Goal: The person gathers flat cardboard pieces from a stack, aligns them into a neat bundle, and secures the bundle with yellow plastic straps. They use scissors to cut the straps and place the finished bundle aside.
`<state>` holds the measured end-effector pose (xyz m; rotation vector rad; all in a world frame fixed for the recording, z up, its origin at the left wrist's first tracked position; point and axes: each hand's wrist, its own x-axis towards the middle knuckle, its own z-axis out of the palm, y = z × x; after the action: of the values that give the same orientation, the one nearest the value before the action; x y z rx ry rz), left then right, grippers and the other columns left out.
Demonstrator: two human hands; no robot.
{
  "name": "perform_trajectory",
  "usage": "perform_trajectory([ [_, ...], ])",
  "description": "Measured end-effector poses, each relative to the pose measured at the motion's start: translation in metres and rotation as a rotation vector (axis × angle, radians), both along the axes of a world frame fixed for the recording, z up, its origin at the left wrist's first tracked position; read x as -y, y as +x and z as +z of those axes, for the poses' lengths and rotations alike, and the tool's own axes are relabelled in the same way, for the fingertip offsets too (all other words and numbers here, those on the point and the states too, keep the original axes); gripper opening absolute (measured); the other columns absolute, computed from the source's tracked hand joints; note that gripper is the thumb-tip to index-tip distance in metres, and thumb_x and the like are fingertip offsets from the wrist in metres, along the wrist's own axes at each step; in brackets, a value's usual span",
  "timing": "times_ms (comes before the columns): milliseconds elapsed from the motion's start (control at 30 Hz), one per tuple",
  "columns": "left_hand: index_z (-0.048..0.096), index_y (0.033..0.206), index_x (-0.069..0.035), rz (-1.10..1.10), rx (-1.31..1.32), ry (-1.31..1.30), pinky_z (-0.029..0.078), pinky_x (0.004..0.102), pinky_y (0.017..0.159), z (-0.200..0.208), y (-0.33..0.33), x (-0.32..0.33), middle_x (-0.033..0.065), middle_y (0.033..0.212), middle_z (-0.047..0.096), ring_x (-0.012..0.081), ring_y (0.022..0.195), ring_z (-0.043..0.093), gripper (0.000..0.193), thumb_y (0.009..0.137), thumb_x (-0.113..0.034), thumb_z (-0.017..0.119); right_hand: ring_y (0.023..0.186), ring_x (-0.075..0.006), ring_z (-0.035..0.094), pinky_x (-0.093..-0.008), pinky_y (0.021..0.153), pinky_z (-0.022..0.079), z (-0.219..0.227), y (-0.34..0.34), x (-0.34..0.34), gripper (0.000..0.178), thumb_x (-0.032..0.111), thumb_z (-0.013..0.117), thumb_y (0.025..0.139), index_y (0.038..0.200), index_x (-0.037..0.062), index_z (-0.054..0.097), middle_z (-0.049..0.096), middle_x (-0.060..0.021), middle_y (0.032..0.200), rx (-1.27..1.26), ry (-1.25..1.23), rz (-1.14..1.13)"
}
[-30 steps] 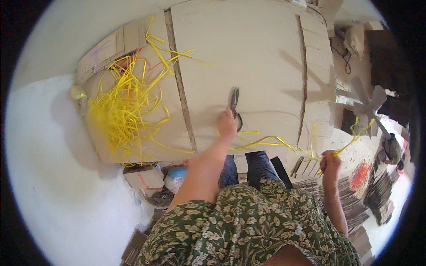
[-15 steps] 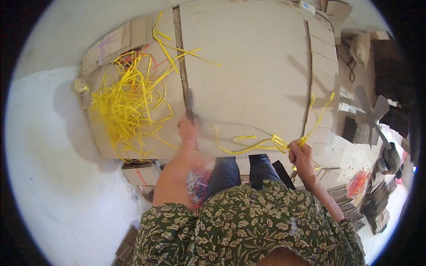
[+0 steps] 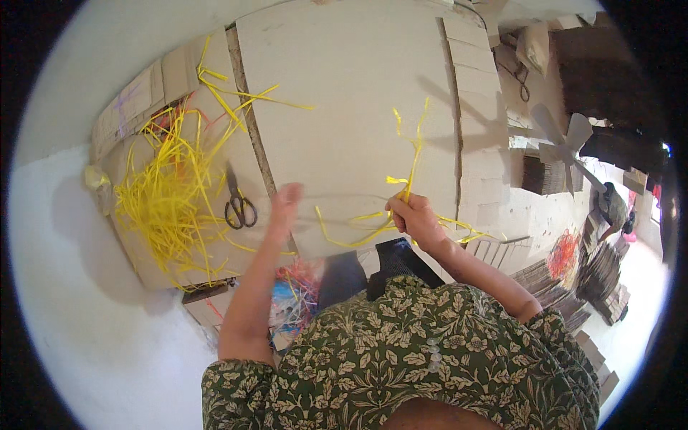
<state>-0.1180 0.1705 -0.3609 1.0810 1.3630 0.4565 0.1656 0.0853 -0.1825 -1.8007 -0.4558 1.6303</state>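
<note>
Yellow plastic straps (image 3: 414, 161) are pinched in my right hand (image 3: 416, 218), with split ends standing up above it and other lengths trailing over the tabletop on both sides. My left hand (image 3: 287, 204), slightly blurred, hovers over the near part of the table with its fingers stretched out and nothing visible in it. Just left of that hand, black-handled scissors (image 3: 240, 208) lie on the cardboard, apart from it. Further left spreads a tangled heap of yellow straps (image 3: 168, 204), partly covering some red strands.
Cardboard sheets cover the table (image 3: 344, 93), with dark gaps between them. A fan (image 3: 566, 147) stands at the right, near stacked cardboard (image 3: 552, 290) and an orange-red tangle (image 3: 565, 251). Below the table's front edge is a pile of coloured scraps (image 3: 295, 294).
The scissors have left my left hand and now lie on the cardboard beside the heap. My right hand has moved left with the yellow straps. The whole view has shifted.
</note>
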Motion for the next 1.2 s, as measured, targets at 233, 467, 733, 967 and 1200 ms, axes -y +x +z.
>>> perform_trajectory([
  [233, 0.060, 0.116, 0.001, -0.325, 0.387, -0.148, 0.046, 0.0258, 0.085, 0.169, 0.147, 0.021, 0.0055, 0.102, 0.066, 0.0095, 0.097, 0.057, 0.030, 0.090, -0.014, 0.060, 0.046, -0.0069, 0.038, -0.0240, 0.043, 0.030, -0.005, -0.014, 0.015, 0.019, 0.016, 0.053, 0.090, 0.076, 0.0033, 0.057, 0.044, 0.0019, 0.054, 0.045, 0.001, 0.063],
  [467, 0.063, 0.093, 0.001, 0.024, 0.461, -0.082, 0.049, 0.0293, 0.079, 0.172, 0.166, 0.017, 0.0104, 0.089, 0.067, 0.0147, 0.084, 0.061, 0.020, 0.093, -0.018, 0.056, 0.048, -0.0066, 0.039, -0.0239, 0.045, 0.031, 0.018, -0.022, 0.016, 0.019, 0.018, 0.053, 0.092, 0.079, 0.0050, 0.058, 0.043, 0.0030, 0.056, -0.085, 0.055, 0.129],
  [733, 0.061, 0.107, -0.002, -0.251, 0.796, -0.224, 0.045, 0.0314, 0.086, 0.205, 0.160, 0.027, 0.0076, 0.100, 0.060, 0.0166, 0.095, 0.057, 0.037, 0.093, -0.032, 0.044, 0.050, -0.0079, 0.041, -0.0265, 0.044, 0.030, 0.050, 0.008, -0.013, 0.021, 0.023, 0.053, 0.093, 0.084, 0.0036, 0.057, 0.043, 0.0024, 0.056, -0.300, 0.236, 0.003],
  [967, 0.067, 0.096, -0.003, -0.310, 0.404, -0.540, 0.043, 0.0265, 0.056, 0.196, 0.114, 0.045, -0.0023, 0.062, 0.053, 0.0078, 0.057, 0.049, 0.034, 0.094, -0.034, 0.051, 0.044, -0.0064, 0.031, -0.0228, 0.040, 0.022, 0.080, 0.038, -0.061, 0.019, 0.020, 0.050, 0.094, 0.085, 0.0041, 0.054, 0.036, 0.0051, 0.053, -0.437, 0.246, -0.216],
  [1200, 0.064, 0.095, 0.001, -0.534, -0.399, 0.084, 0.040, 0.0313, 0.055, 0.135, -0.065, 0.010, 0.0022, 0.063, 0.052, 0.0102, 0.060, 0.043, 0.022, 0.088, -0.020, 0.060, 0.045, -0.0058, 0.028, -0.0215, 0.038, 0.021, 0.029, 0.153, -0.076, 0.016, 0.019, 0.049, 0.095, 0.089, 0.0049, 0.053, 0.029, 0.0064, 0.055, -0.420, 0.319, -0.593],
])
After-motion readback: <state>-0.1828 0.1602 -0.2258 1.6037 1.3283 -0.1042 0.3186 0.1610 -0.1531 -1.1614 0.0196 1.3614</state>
